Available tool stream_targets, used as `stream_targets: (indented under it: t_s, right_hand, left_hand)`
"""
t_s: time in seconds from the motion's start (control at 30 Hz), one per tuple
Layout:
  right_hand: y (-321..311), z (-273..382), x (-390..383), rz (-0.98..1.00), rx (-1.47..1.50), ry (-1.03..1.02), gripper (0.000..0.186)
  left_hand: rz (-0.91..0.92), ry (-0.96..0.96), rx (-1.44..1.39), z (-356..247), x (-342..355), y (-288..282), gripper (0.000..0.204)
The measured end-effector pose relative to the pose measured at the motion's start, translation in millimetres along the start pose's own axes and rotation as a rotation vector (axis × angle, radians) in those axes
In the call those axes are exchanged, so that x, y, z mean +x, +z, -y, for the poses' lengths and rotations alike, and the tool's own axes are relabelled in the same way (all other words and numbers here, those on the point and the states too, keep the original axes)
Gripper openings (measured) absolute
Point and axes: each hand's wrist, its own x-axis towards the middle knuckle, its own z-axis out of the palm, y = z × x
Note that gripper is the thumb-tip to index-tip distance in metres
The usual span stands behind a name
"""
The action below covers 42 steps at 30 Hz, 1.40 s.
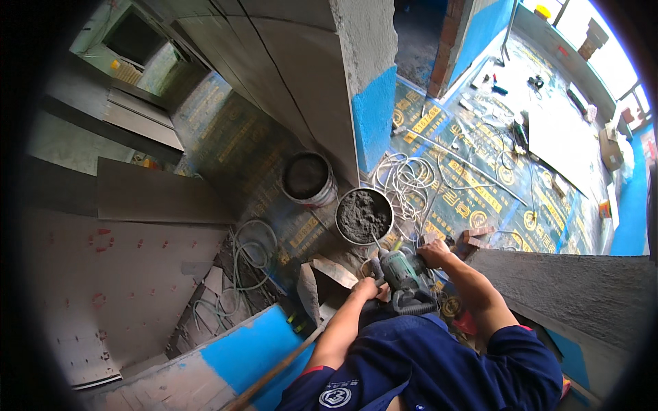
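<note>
both arms reach down, left hand [365, 288] and right hand [434, 253] clenched round the green mixer drill [404, 274] over the mortar bucket [363, 216].

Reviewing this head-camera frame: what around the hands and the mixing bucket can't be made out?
- Shaft tip of the green handheld power mixer: buried in grey mortar inside the round metal bucket.
- Left hand and right hand: fingers wrap the mixer's handles, undersides hidden.
- Second, white-walled bucket: dark contents unclear.
- Small tools on the far floor, upper right: too small.
</note>
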Motion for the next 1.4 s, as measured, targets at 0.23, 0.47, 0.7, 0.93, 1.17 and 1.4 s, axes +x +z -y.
stream_targets:
  t_s: [0.23,0.47,0.7,0.93,1.17,1.4]
  right_hand:
    - [3,3,-10,-0.024,-0.003,0.012,0.019]
    - [-12,8,11,-0.009,-0.104,0.0,0.014]
    - [-16,17,10,0.091,-0.179,0.026,0.016]
    - [12,28,0,0.042,-0.077,0.052,0.013]
    - [27,34,-6,0.017,-0.095,0.069,0.013]
    - [61,37,-23,0.047,0.027,0.165,0.021]
  left_hand:
    - [-0.032,-0.016,0.059,2,6,1,0.043]
    - [-0.018,0.08,-0.048,45,64,52,0.053]
    - [0.043,0.005,-0.101,18,20,33,0.065]
    - [0.052,0.112,-0.201,23,-2,30,0.039]
    - [0.123,0.19,-0.305,50,29,67,0.033]
    - [0.088,0.191,-0.149,66,43,98,0.06]
